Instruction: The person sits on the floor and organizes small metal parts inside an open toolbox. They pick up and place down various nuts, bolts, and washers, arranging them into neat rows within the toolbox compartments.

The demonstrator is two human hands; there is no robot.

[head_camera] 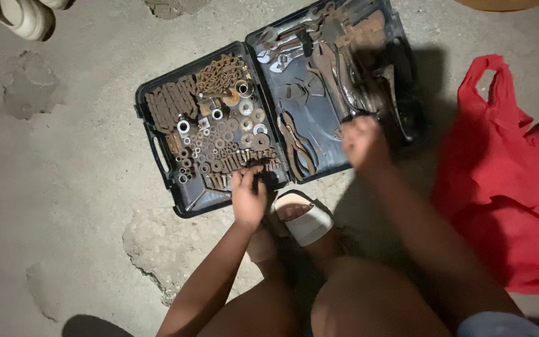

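Observation:
An open dark plastic tool case (157, 150) lies on the concrete floor. Its left half holds rusty chains (185, 93), washers, nuts and bolts. Its right half holds rusty wrenches and pliers (297, 146). My left hand (249, 195) rests at the case's near edge with its fingers curled on a small dark part among the bolts. My right hand (363, 142) is closed over the near edge of the right half, next to a pile of dark tools; whether it grips one is unclear.
A red cloth bag (506, 181) lies on the floor to the right. My foot in a white sandal (307, 218) sits just in front of the case. Another person's pale shoe (23, 15) shows at the top left. The concrete is cracked and patchy.

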